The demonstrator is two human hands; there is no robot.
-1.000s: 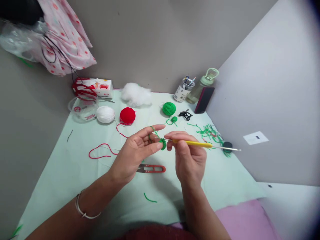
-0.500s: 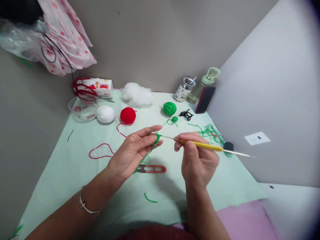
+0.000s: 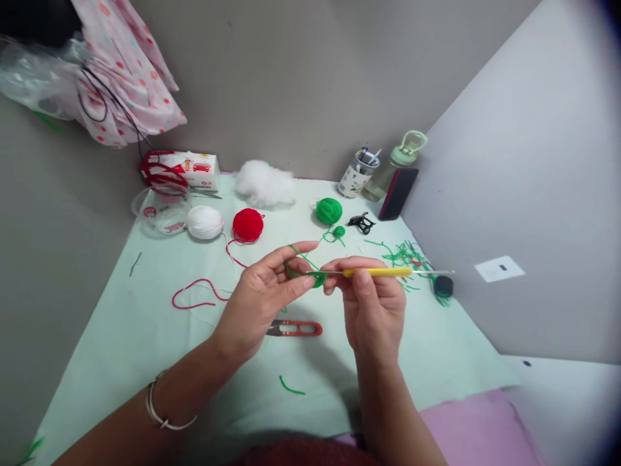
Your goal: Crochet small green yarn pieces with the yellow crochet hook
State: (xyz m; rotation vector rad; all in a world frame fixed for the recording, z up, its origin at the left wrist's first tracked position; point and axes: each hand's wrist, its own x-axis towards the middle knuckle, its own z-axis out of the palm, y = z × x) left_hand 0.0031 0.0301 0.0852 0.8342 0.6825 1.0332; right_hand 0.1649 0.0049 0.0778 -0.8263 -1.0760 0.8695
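"What do the two hands have?"

"The left hand (image 3: 257, 298) pinches a small green crochet piece (image 3: 317, 280) at its fingertips, with a green strand (image 3: 299, 252) running over the raised index finger. The right hand (image 3: 376, 310) grasps a hook (image 3: 378, 272) by its yellow handle, fingers wrapped close around it."

"Where exactly is the piece?"

"Held up above the bench (image 3: 145, 362), between the two hands, with the hook's thin metal end right at it. I can't tell whether the tip passes through a stitch. The red-handled snips (image 3: 295, 329) lie just below, partly behind the left hand."

"Any writing on things?"

"The white box (image 3: 201, 171) at the back left carries red print and a red picture, but the letters are too small to make out. Near it, the clear plastic wrapping (image 3: 167, 217) has red marks, also unreadable. The jar (image 3: 354, 180) of pens has a pale label with dark printing, too blurred to read."

"And on the right?"

"A white card (image 3: 499, 268) on the wall bears a small dark rectangle."

"Which yarn is out?"

"A white ball (image 3: 205, 222), a red ball (image 3: 248, 225) and a green ball (image 3: 328, 211), all beyond the hands."
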